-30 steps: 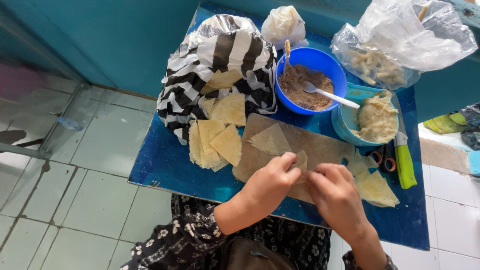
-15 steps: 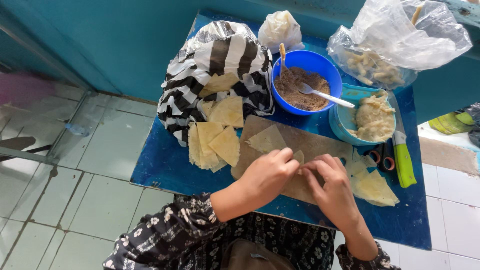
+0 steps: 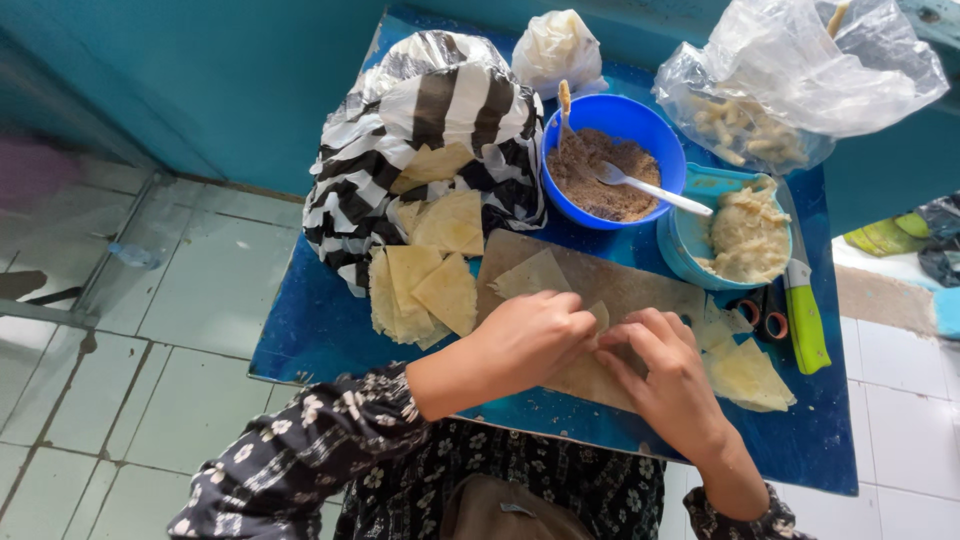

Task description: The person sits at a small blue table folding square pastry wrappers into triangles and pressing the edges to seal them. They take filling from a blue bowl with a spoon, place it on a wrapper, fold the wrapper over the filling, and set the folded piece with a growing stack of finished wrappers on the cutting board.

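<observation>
Pastry wrapper (image 3: 598,318), thin and pale, lies on the wooden board (image 3: 640,290), pinched between closed fingers of the left hand (image 3: 535,335) and right hand (image 3: 665,375). Behind stand a blue bowl (image 3: 640,125) of brown filling and stacked wrappers (image 3: 425,285).

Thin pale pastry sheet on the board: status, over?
Both hands, left hand and right hand, pinch the thin pale pastry sheet over the brown wooden board. Blue bowl of brown filling beyond. Nothing in the way.
</observation>
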Motion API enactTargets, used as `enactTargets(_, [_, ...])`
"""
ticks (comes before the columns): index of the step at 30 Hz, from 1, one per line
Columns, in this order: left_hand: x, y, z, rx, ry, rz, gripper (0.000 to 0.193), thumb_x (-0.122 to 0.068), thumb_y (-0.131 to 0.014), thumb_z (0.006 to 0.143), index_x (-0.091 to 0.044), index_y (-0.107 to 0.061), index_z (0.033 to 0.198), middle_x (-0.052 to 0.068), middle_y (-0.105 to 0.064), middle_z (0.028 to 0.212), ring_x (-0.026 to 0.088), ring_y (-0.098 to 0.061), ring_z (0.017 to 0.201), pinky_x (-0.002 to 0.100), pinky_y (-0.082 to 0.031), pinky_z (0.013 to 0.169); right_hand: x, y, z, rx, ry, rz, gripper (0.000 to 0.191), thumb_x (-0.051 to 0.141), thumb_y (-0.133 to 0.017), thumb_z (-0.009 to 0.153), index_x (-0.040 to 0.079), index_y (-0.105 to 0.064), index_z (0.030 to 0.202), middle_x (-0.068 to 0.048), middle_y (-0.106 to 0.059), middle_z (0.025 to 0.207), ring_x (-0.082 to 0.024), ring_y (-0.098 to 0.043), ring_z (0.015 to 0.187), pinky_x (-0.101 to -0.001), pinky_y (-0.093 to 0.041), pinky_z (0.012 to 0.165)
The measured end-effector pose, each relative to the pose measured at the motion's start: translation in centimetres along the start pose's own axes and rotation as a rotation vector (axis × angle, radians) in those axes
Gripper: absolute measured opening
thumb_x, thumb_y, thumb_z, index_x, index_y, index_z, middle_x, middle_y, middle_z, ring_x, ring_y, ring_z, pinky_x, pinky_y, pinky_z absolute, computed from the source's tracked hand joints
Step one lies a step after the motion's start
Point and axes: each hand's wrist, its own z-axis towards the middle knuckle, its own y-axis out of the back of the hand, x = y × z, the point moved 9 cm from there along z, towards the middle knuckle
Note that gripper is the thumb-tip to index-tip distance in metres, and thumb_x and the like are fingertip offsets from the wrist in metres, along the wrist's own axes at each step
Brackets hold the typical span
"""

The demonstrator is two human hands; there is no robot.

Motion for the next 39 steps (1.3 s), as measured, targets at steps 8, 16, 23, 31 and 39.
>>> enactTargets(8, [0.9, -1.1, 1.0, 0.012, 0.045, -0.004, 0.015, -0.020, -0.068, 0.090, -0.006, -0.067, 0.087, 0.015, -0.066, 0.090, 0.037, -0.066, 0.088, 0.048, -0.055, 0.074, -1.9, -0.4, 0.6, 0.075, -0.144, 0.069, 0.012, 0.007, -0.073, 0.082, 0.005, -0.070, 0.093, -0.011, -0.063, 0.095, -0.033, -0.059, 0.098, -0.0419, -0.047, 0.084])
enactTargets(16, [2.0, -1.3, 2.4, 0.067, 0.228, 0.055, 0.009, -0.014, -0.065, 0.086, -0.007, -0.066, 0.091, 0.014, -0.067, 0.095, 0.037, -0.066, 0.093, 0.048, -0.055, 0.077, 1.8, 0.6, 0.4, -0.014, 0.122, -0.146, 0.022, 0.005, -0.071, 0.079, 0.006, -0.070, 0.101, -0.011, -0.063, 0.105, -0.034, -0.059, 0.104, -0.0436, -0.043, 0.088])
enactTargets(23, [-1.5, 3.3, 0.3, -0.206, -0.049, -0.054, 0.025, -0.007, -0.068, 0.079, -0.011, -0.059, 0.102, 0.008, -0.062, 0.098, 0.033, -0.063, 0.092, 0.043, -0.052, 0.078, -0.5, -0.3, 1.0, 0.084, 0.013, -0.038, 0.015, 0.010, -0.072, 0.084, 0.005, -0.069, 0.098, -0.010, -0.063, 0.100, -0.034, -0.058, 0.099, -0.0430, -0.045, 0.086])
enactTargets(31, [-1.5, 0.8, -0.5, -0.143, -0.017, 0.124, 0.013, -0.010, -0.067, 0.084, -0.011, -0.061, 0.096, 0.007, -0.061, 0.092, 0.029, -0.063, 0.090, 0.042, -0.051, 0.080, -1.2, -0.5, 0.3, 0.049, -0.076, 0.037, 0.017, 0.009, -0.072, 0.083, 0.007, -0.072, 0.100, -0.009, -0.066, 0.098, -0.032, -0.060, 0.097, -0.0414, -0.047, 0.087])
enactTargets(39, [-2.4, 1.0, -0.5, -0.110, -0.011, 0.380, 0.015, -0.009, -0.066, 0.080, -0.010, -0.063, 0.095, 0.006, -0.060, 0.097, 0.026, -0.061, 0.096, 0.039, -0.049, 0.082, 1.0, 0.3, 0.1, -0.094, 0.128, -0.148, 0.022, 0.007, -0.074, 0.079, 0.008, -0.072, 0.101, -0.009, -0.065, 0.106, -0.031, -0.060, 0.108, -0.0436, -0.044, 0.092])
